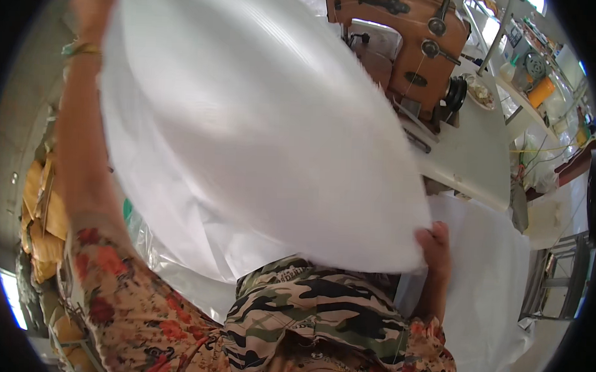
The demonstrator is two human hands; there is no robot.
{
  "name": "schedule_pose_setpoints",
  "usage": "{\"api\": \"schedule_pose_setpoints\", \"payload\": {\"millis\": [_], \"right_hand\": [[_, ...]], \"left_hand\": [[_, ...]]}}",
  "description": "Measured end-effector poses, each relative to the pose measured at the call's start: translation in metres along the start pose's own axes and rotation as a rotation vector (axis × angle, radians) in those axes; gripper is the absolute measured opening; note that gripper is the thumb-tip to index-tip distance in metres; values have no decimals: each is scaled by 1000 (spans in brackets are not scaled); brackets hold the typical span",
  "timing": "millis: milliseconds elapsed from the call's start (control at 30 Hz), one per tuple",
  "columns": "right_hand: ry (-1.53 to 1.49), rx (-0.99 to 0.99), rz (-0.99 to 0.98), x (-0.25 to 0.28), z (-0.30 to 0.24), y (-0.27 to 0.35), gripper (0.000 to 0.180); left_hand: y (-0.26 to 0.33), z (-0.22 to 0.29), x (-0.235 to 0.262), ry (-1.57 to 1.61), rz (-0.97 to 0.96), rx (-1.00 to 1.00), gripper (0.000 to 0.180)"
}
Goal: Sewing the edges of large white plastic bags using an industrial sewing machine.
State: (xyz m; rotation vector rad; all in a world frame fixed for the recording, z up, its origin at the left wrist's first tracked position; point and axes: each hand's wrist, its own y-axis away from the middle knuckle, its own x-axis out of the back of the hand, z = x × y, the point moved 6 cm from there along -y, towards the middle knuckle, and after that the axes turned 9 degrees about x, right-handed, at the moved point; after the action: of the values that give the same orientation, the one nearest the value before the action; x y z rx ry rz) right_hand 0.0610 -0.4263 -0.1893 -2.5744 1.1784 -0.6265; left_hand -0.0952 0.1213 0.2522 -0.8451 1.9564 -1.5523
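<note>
A large white woven sack (247, 132) fills the middle of the view, blurred by motion. My left hand (91, 8) is raised high at the upper left, with a bangle on the wrist, and grips the sack's top corner. My right hand (435, 246) is low at the right and grips the sack's lower corner. The sack stretches slantwise between the two hands, over my lap in camouflage trousers (307, 311).
A brown sewing machine (415, 39) stands on a white table (469, 159) behind the sack. More white sacks (492, 278) lie at the right. Stacked yellowish bundles (44, 223) sit at the left. A metal frame (557, 280) stands at far right.
</note>
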Motion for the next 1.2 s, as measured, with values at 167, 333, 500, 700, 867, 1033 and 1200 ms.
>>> {"api": "schedule_pose_setpoints", "payload": {"millis": [167,333,500,700,867,1033,1200], "right_hand": [[281,-339,79,3,35,4,26],[238,-216,129,-7,41,5,27],[256,-91,-94,-15,54,16,30],[922,-141,-356,-24,45,-7,17],[512,362,-391,-120,-51,-114,23],[307,661,-375,-274,-66,-243,33],[620,615,-462,-352,-21,-320,32]], "left_hand": [[128,100,-86,149,-294,-74,37],[228,200,-81,289,-729,-102,37],[342,197,-68,155,-1246,-108,41],[389,173,-61,370,-1131,128,45],[384,180,-49,468,-1094,227,41],[362,161,-11,625,-1025,333,33],[399,41,16,710,-1026,721,22]]}}
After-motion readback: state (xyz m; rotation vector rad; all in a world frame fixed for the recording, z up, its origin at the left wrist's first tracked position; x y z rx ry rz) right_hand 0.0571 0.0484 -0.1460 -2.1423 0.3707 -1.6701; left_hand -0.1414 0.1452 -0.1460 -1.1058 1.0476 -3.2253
